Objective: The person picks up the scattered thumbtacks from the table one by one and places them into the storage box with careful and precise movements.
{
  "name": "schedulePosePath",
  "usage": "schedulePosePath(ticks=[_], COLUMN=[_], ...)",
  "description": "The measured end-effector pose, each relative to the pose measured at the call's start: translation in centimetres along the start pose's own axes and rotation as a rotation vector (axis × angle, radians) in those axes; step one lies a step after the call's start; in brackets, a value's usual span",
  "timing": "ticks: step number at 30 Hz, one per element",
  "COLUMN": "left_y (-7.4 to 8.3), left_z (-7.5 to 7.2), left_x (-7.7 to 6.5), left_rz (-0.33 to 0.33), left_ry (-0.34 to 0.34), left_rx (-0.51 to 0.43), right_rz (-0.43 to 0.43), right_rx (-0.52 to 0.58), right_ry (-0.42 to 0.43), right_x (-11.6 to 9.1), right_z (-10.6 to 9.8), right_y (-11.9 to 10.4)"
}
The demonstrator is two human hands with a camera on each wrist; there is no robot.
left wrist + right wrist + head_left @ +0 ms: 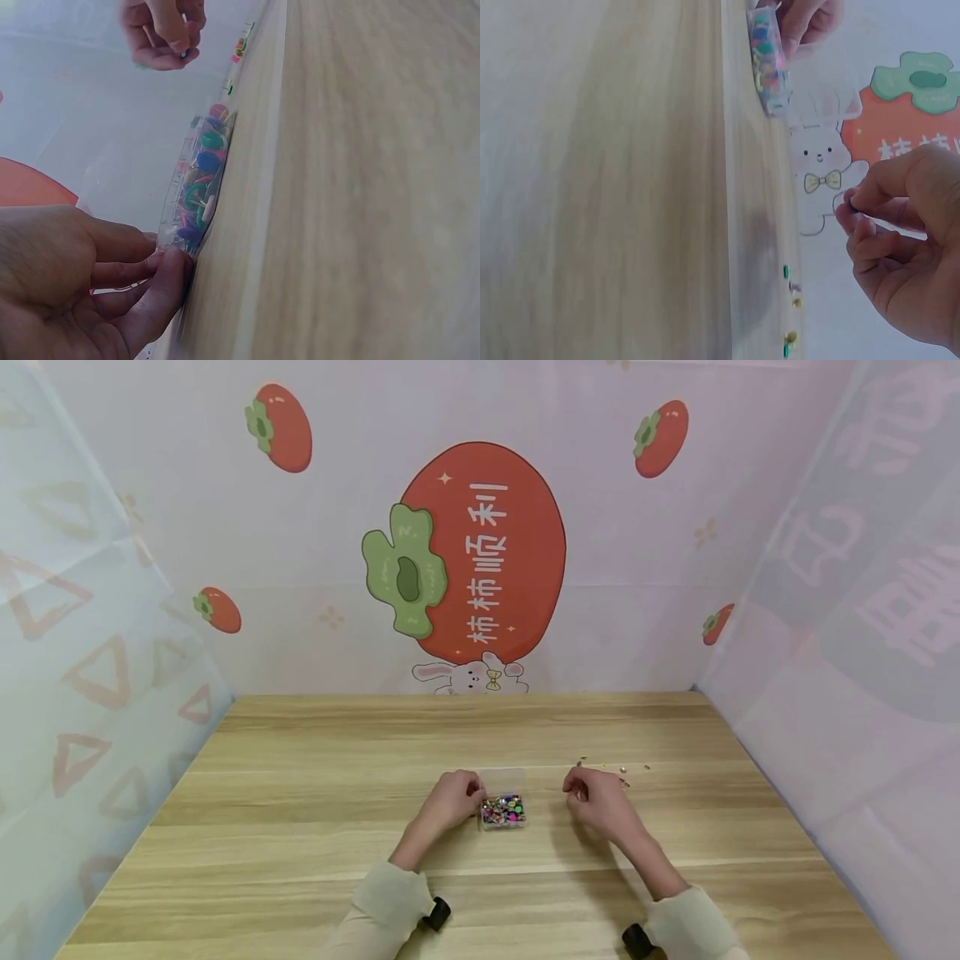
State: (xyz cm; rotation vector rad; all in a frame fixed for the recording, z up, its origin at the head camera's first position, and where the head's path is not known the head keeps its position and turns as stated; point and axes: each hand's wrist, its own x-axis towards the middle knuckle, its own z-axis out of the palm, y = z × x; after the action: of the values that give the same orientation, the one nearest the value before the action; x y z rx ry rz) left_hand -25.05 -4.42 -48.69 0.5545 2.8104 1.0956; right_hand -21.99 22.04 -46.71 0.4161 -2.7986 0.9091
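Note:
A small clear plastic box [504, 827] stands on the table with its lid [825, 90] raised at the back. Colourful thumbtacks [210, 160] fill it, their round heads green, blue and pink. My left hand [450, 799] pinches the box's left side between thumb and fingers. To the right of the box, my right hand [600, 802] is held above the table. Between its thumb and index fingertips it pinches a small dark thumbtack [853, 204], mostly covered by the fingers.
Several loose thumbtacks [623, 770] lie scattered on the wooden table [300, 827], beyond and beside my right hand. A pale printed backdrop [337, 527] with red persimmons rises at the table's back edge, and patterned sheets hang at both sides.

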Motion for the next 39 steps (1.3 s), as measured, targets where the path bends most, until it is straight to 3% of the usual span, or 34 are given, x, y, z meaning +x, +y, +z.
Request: schedulePosePath(ticks=[6, 15, 27, 33, 39], left_y=[-0.1, -0.1, -0.3, -0.5, -0.6], left_z=[0.0, 0.0, -0.1, 0.2, 0.2], left_x=[-0.2, 0.1, 0.7, 0.8, 0.7], left_rz=[0.016, -0.019, 0.010, 0.007, -0.001], left_ry=[0.015, -0.013, 0.000, 0.001, -0.006], left_rx=[-0.011, -0.025, -0.013, -0.022, -0.031], right_rz=[-0.016, -0.104, -0.165, -0.139, -0.071], right_rx=[0.027, 0.058, 0.098, 0.081, 0.076], right_ry=[-0.006, -0.002, -0.038, -0.085, -0.038], right_x=[0.5, 1.2, 2.2, 1.8, 0.9], right_z=[1.0, 2.6, 4.2, 4.3, 3.0], right_y=[-1.5, -3.5, -5.9, -5.6, -3.7])
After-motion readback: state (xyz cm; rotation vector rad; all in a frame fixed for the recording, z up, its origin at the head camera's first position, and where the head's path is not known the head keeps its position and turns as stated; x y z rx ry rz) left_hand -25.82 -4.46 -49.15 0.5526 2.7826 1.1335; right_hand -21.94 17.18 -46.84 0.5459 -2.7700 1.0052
